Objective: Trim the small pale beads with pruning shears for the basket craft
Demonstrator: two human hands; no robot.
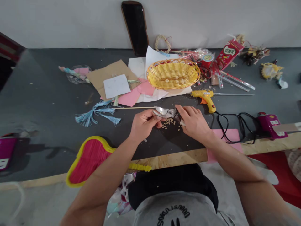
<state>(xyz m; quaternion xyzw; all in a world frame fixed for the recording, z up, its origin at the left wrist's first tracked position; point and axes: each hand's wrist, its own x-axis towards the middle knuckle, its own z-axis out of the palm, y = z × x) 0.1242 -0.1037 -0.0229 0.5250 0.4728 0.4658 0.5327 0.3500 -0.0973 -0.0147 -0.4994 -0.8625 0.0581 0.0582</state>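
My left hand point(145, 123) pinches the end of a thin pale stick point(131, 108), which runs left to blue tassels point(97, 114). Wrapped round the handles of metal pruning shears point(166, 112) is my right hand point(194, 121). The shears' blades lie over my left fingertips, at the stick's end. Small beige pieces point(169, 121) are scattered on the dark table just below the shears. My fingers partly hide the handles and the stick's tip.
Behind the hands are a yellow wicker basket point(174, 73) and papers. A yellow glue gun point(204, 98) and black cable lie right. A red fan-like piece with yellow edging point(91, 158) overhangs the front edge, under my left forearm. A phone point(136, 28) leans on the wall.
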